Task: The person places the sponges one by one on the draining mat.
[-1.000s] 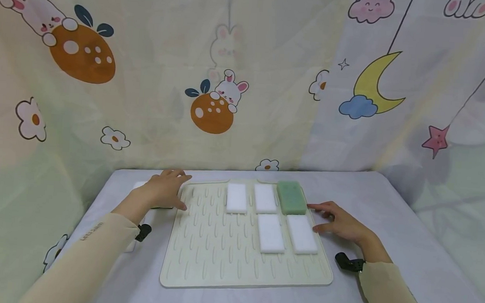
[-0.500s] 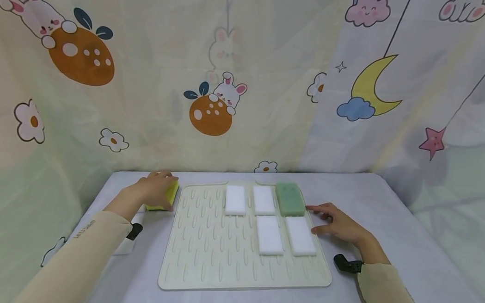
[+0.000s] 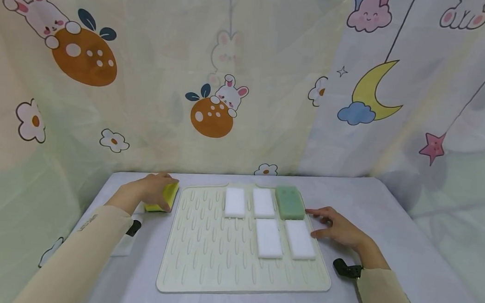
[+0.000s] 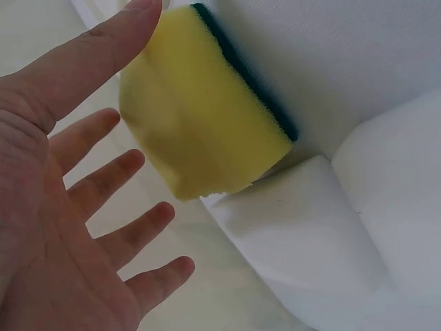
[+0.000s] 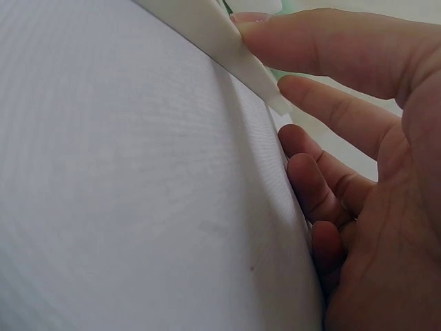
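Left hand (image 3: 155,189) is over the yellow sponge (image 3: 170,194), fingers straight and spread, thumb at its edge, no real clamp on it that I can see. Sponge is dark side down on the desk (image 3: 348,188), just off the far-left corner of the mat (image 3: 202,265). Lift on that loose span and it could spin or drop. What look like white blocks (image 4: 303,234) are right beside it, so a low sweep might drag one along. Right hand (image 3: 339,228) grips nothing, index straight, thumb and index at the mat's right edge; lean in there and the mat could skew, or the green sponge (image 3: 290,203) and front-right white pad (image 3: 300,241) get shoved out of line
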Motion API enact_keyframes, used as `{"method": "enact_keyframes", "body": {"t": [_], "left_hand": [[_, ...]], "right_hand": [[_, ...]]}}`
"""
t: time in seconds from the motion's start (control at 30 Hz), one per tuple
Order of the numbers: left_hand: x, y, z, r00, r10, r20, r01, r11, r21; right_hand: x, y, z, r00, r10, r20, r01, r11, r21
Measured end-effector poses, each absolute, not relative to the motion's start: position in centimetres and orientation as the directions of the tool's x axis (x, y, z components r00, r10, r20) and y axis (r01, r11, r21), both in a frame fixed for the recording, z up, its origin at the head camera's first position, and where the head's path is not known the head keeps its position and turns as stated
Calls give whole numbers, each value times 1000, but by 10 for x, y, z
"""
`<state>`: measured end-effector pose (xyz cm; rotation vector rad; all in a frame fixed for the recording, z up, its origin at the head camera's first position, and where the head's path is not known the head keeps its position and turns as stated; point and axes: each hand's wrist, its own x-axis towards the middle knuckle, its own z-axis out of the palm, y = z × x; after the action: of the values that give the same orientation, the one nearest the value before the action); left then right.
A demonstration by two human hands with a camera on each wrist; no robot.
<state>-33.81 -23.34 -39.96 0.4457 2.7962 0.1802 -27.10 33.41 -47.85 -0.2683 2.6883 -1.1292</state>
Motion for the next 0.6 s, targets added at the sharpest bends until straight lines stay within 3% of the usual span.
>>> {"method": "enact_keyframes", "body": {"t": [0.23, 0.6], "left_hand": [[-339, -234, -401, -896, 338, -289, 284, 935, 214], [-341, -232, -400, -905, 292, -309, 244, 952, 184]], "right_hand": [[-270, 332, -479, -961, -243, -130, -80, 697, -713], [-272, 333, -477, -960, -251, -120, -100, 713, -694]]}}
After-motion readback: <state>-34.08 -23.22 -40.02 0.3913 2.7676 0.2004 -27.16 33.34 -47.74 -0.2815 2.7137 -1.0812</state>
